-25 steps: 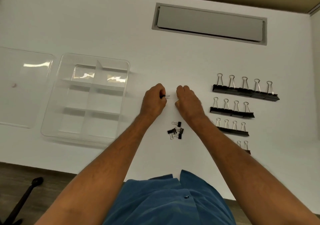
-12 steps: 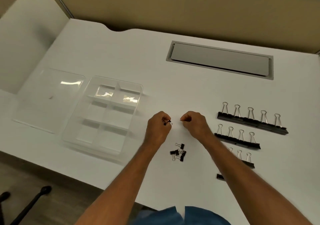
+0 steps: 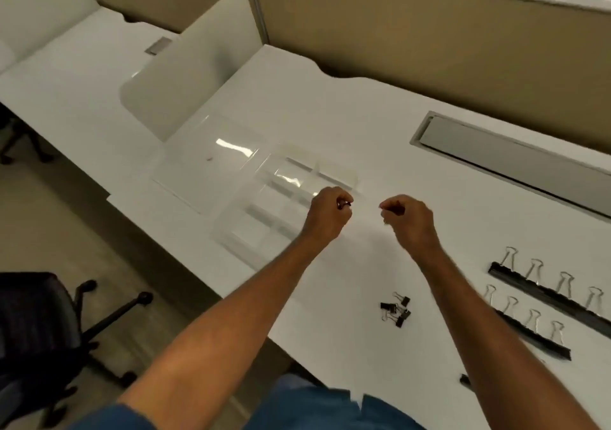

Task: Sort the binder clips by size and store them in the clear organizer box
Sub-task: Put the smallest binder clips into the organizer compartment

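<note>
Binder clips lie in three groups on the white desk [image 3: 330, 115]: a small loose heap of tiny black clips [image 3: 396, 310] near the front edge between the two forearms, a row of the largest clips [image 3: 549, 284] at the right, and a shorter row of mid-sized clips [image 3: 525, 324] just in front of it. Both rows run off toward the right border, and the right forearm covers whatever lies nearer; only a dark scrap [image 3: 465, 379] shows beside the arm. The clear organizer box [image 3: 284, 198] sits left of centre, its dividers faint and smeared by blur, with its flat lid [image 3: 211, 162] just to its left, close to the desk's left edge. The left hand [image 3: 327, 213] hovers over the box's right rim, fingers curled, pinching one small dark clip [image 3: 344, 204] at the fingertips. The right hand [image 3: 408, 216] is held up beside it, apart from it, fingers curled; something thin may be pinched there, but I cannot tell. Bare desk lies between the hands and the grey cable hatch [image 3: 515, 162] behind. An office chair [image 3: 49, 327] stands at the lower left, off the desk.
</note>
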Demonstrator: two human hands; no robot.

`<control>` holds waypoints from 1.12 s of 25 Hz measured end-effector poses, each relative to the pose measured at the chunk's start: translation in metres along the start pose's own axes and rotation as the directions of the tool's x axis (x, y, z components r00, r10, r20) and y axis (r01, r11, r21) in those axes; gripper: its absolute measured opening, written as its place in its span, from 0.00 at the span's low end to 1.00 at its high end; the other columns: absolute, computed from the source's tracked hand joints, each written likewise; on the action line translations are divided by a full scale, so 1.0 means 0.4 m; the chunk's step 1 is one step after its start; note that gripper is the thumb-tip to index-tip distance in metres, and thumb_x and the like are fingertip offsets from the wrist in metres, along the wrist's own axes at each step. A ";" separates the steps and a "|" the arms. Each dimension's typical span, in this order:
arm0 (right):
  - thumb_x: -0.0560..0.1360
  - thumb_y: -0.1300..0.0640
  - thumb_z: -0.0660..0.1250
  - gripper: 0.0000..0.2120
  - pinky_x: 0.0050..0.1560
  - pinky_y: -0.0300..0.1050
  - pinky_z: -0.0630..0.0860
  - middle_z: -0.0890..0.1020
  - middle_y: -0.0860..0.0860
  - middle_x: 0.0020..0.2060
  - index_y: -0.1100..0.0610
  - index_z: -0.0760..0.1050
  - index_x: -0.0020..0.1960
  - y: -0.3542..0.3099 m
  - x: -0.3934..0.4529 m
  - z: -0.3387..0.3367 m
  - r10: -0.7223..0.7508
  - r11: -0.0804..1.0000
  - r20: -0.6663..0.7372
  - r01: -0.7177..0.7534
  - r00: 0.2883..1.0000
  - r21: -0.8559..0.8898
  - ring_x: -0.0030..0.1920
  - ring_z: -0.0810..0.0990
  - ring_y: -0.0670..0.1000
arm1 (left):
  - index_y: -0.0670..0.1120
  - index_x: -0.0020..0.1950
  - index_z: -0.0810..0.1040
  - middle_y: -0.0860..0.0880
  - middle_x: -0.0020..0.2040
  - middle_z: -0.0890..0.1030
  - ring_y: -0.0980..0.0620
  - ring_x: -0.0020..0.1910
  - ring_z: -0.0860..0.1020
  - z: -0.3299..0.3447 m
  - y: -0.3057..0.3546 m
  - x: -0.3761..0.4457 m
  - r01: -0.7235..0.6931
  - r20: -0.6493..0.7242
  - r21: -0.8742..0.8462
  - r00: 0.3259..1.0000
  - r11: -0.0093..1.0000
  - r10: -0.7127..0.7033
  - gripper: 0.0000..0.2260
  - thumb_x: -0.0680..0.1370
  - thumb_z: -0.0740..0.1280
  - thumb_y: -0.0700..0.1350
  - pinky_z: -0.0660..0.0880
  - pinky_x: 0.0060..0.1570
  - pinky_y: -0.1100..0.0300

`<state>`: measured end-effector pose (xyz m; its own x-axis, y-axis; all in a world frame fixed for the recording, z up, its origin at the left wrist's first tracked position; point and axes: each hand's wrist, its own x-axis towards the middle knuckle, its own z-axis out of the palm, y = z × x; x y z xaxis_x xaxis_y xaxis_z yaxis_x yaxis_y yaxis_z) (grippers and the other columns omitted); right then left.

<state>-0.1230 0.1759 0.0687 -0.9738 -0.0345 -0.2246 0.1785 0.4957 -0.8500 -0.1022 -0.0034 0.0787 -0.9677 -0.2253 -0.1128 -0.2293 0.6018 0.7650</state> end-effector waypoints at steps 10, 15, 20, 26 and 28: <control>0.74 0.66 0.69 0.06 0.43 0.43 0.79 0.81 0.46 0.38 0.57 0.82 0.46 -0.116 0.124 0.188 -0.099 0.984 0.000 0.098 0.995 -0.151 0.40 0.80 0.48 | 0.43 0.49 0.83 0.47 0.50 0.79 0.53 0.46 0.78 -0.093 -0.129 0.221 -0.147 0.182 0.222 0.977 0.964 0.107 0.09 0.75 0.67 0.33 0.74 0.47 0.64; 0.75 0.68 0.65 0.09 0.45 0.46 0.79 0.82 0.51 0.44 0.57 0.82 0.47 -0.115 0.163 0.256 -0.109 0.947 0.008 0.106 0.994 -0.304 0.43 0.80 0.49 | 0.42 0.52 0.82 0.44 0.52 0.79 0.47 0.50 0.79 -0.090 -0.172 0.271 -0.254 0.342 0.340 0.930 0.905 0.133 0.09 0.77 0.65 0.33 0.76 0.49 0.59; 0.76 0.65 0.63 0.09 0.45 0.46 0.75 0.76 0.49 0.45 0.55 0.79 0.49 -0.100 0.172 0.293 -0.120 0.908 0.042 0.126 0.992 -0.399 0.45 0.77 0.51 | 0.43 0.57 0.80 0.44 0.55 0.78 0.45 0.54 0.77 -0.107 -0.187 0.269 -0.393 0.305 0.336 0.905 0.856 0.296 0.10 0.77 0.67 0.35 0.76 0.51 0.52; 0.77 0.65 0.64 0.07 0.43 0.47 0.75 0.74 0.49 0.46 0.54 0.77 0.50 -0.098 0.184 0.350 -0.135 0.845 0.104 0.170 0.985 -0.508 0.43 0.76 0.52 | 0.45 0.65 0.77 0.44 0.65 0.77 0.43 0.65 0.75 -0.113 -0.311 0.199 -0.428 0.159 0.450 0.902 0.784 0.401 0.17 0.77 0.69 0.49 0.70 0.66 0.49; 0.77 0.66 0.65 0.08 0.44 0.46 0.75 0.73 0.48 0.46 0.54 0.76 0.52 -0.094 0.186 0.360 -0.136 0.838 0.124 0.180 0.983 -0.515 0.45 0.77 0.53 | 0.45 0.67 0.75 0.43 0.70 0.74 0.42 0.69 0.71 -0.109 -0.343 0.193 -0.433 0.201 0.444 0.901 0.785 0.383 0.20 0.78 0.68 0.51 0.63 0.72 0.47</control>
<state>-0.1818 0.0297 0.0156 -0.9641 -0.2084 -0.1645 -0.0986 0.8563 -0.5069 -0.1407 -0.1368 -0.0074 -0.9813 0.1816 0.0642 0.1924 0.9098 0.3677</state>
